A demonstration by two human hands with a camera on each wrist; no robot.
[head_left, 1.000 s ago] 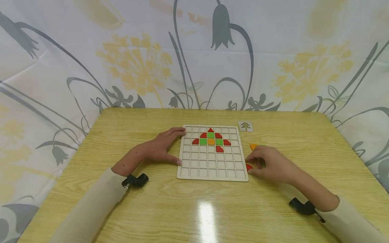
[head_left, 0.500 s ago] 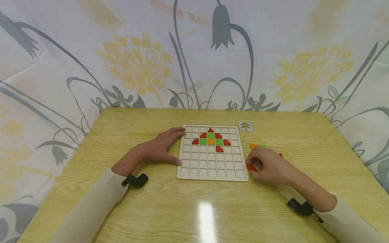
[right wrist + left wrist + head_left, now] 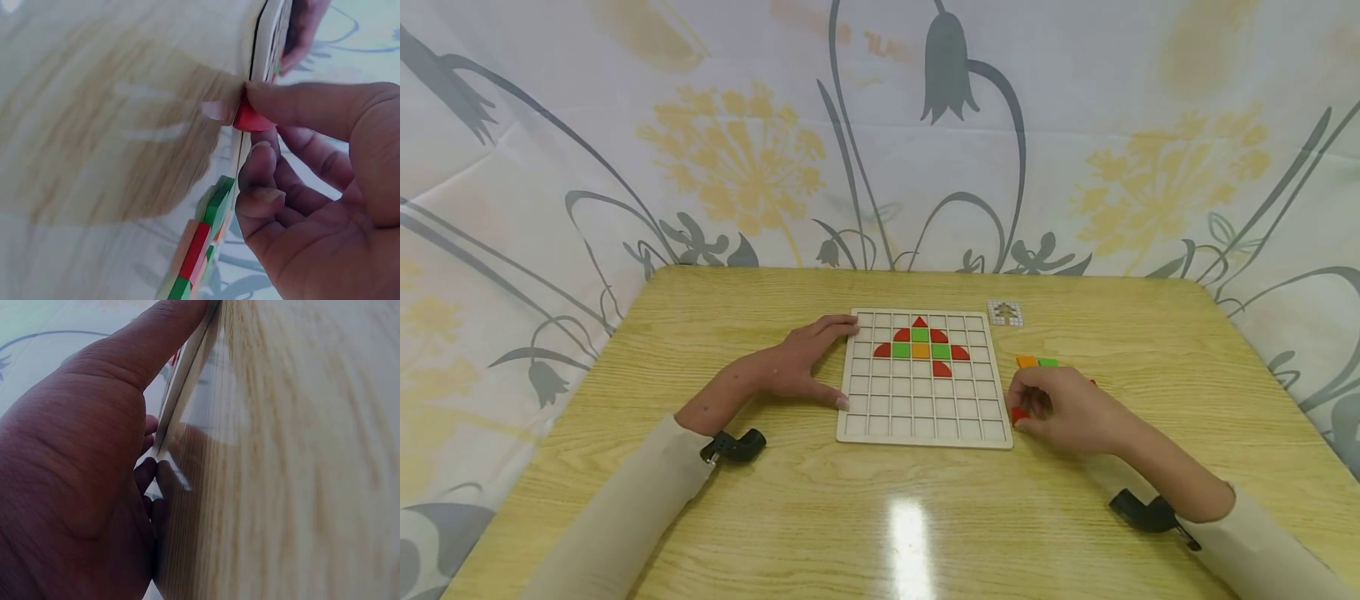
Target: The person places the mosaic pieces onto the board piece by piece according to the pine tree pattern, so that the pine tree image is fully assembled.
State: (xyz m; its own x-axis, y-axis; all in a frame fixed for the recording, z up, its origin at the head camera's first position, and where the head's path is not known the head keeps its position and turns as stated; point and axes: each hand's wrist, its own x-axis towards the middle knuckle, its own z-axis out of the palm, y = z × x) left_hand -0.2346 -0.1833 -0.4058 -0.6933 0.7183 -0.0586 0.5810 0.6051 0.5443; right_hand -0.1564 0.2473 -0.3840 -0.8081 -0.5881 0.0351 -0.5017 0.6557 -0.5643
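Note:
A pale grid board (image 3: 923, 408) lies flat on the table, with red, green and orange tiles set in several upper cells, forming a stepped, tree-like shape. At its left edge rests my left hand (image 3: 793, 362), fingers spread, fingertips at the upper corner and thumb lower down. In the left wrist view, the thumb (image 3: 144, 344) runs along the board's edge. Just off the board's lower right side, my right hand (image 3: 1067, 408) pinches a red tile (image 3: 1019, 415) between thumb and fingers. The right wrist view shows that red tile (image 3: 251, 117) with a curved side, partly covered by the thumb.
Beyond my right hand lie loose tiles, among them an orange tile (image 3: 1026, 362) and a green tile (image 3: 1048, 362); my hand hides part of this group. A small pattern card (image 3: 1005, 312) lies by the board's upper right corner. A patterned cloth (image 3: 880, 150) hangs behind the table.
My right hand has shifted slightly rightward and turned the red tile in its fingers. More of the loose tiles behind it shows. The left hand and board have stayed put.

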